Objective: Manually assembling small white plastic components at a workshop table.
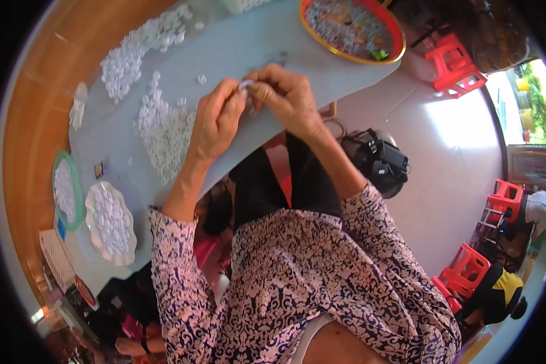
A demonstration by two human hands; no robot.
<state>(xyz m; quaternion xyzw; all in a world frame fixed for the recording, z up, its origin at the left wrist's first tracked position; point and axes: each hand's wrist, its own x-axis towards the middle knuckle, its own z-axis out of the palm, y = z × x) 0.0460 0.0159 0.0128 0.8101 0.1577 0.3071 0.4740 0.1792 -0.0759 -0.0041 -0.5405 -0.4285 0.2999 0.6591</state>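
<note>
Over the table's near edge my left hand (217, 116) and my right hand (289, 100) meet, fingertips pinched together. Between them is a small white round plastic piece (244, 85), gripped from both sides and partly covered by the fingers. Left of my left hand, a heap of white ring-like pieces (150, 114) runs into a spread of smaller white pieces (167, 145). Farther back lies a larger heap of white round pieces (124, 67). One loose white disc (201, 79) rests just beyond my left hand.
A red basin with a yellow rim (321, 45) full of small mixed pieces stands far right on the grey table (236, 42). At left are a white scalloped dish (128, 258) and a green-rimmed bowl (77, 188), both holding white pieces. Red stools (455, 64) stand on the floor.
</note>
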